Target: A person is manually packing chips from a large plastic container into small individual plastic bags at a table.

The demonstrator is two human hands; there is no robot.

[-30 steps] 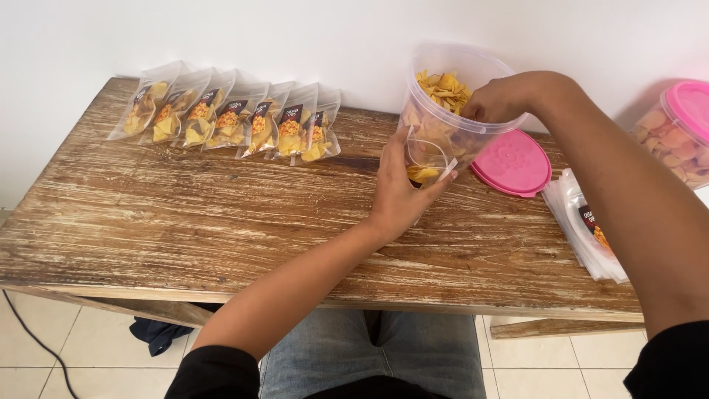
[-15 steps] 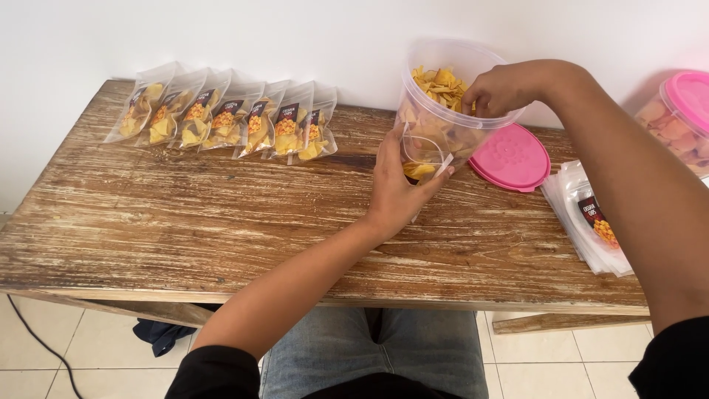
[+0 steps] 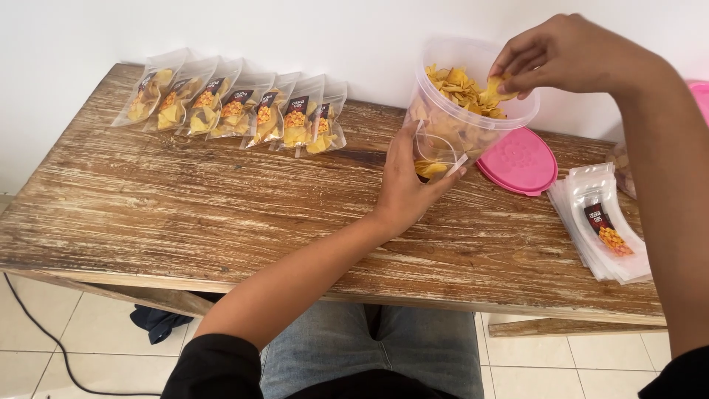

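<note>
Two hands are busy at once here, and that is where a slip could come from: the left hand (image 3: 408, 185) holds a small clear pouch (image 3: 434, 157) open against the side of the clear tub (image 3: 461, 118), fingers curled around it, while the right hand (image 3: 565, 55) pinches a yellow chip (image 3: 493, 90) just above the tub's rim. The tub looks tilted toward the person, so a nudge could tip it and scatter chips over the wooden counter (image 3: 221, 214); a thin chip could also crack in the pinch or miss the narrow pouch mouth. The pouch is transparent, with a few chips already at its bottom. A pink lid (image 3: 519, 160) lies just beside the tub, a row of filled pouches (image 3: 236, 111) sits at the far left, and a stack of empty pouches (image 3: 602, 225) lies to the right.
</note>
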